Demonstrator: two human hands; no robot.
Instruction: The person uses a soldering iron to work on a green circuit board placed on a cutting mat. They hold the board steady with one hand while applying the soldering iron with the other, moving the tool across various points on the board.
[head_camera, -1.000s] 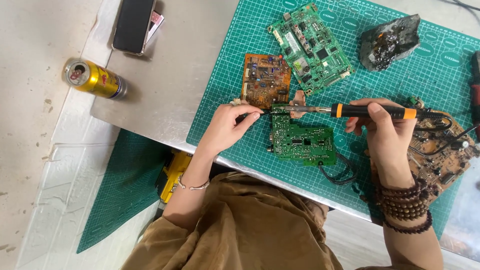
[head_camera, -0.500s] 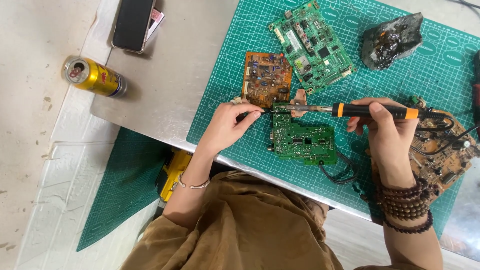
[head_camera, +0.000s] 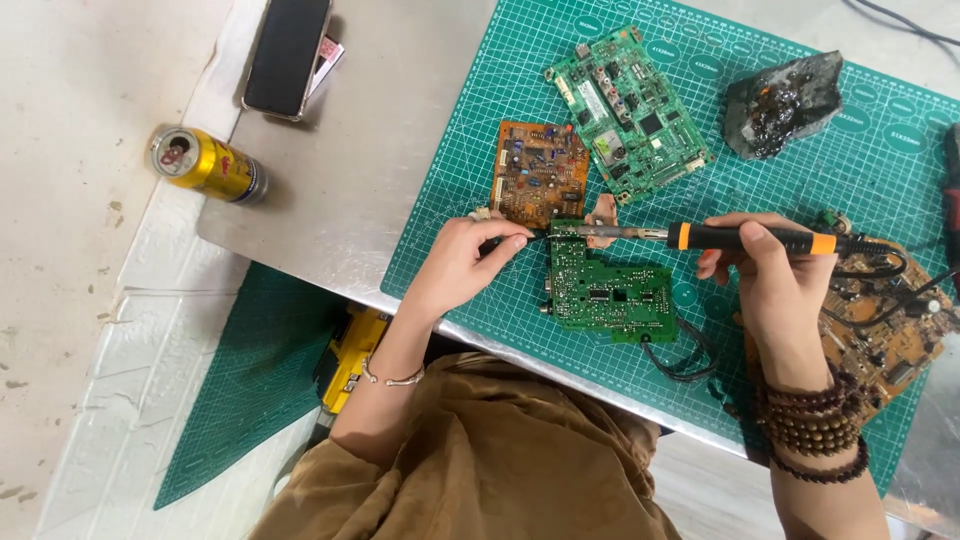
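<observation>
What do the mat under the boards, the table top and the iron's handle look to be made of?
The cutting mat looks like matte green rubbery vinyl, printed with a pale grid. The table top seems to be brushed sheet metal, grey with a dull sheen and a folded edge. The soldering iron, held in the right hand, appears to have a black plastic or rubber grip with glossy orange rings.

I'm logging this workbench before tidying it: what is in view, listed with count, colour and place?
cutting mat: 1, green, on the metal table
circuit boards: 4; green far, orange middle, green near, orange right
soldering iron: 1, black and orange, over the near board
dark lump: 1, far right
phone: 1, black, far left
can: 1, yellow, left edge
left hand: at the iron's tip
right hand: holds the iron
</observation>
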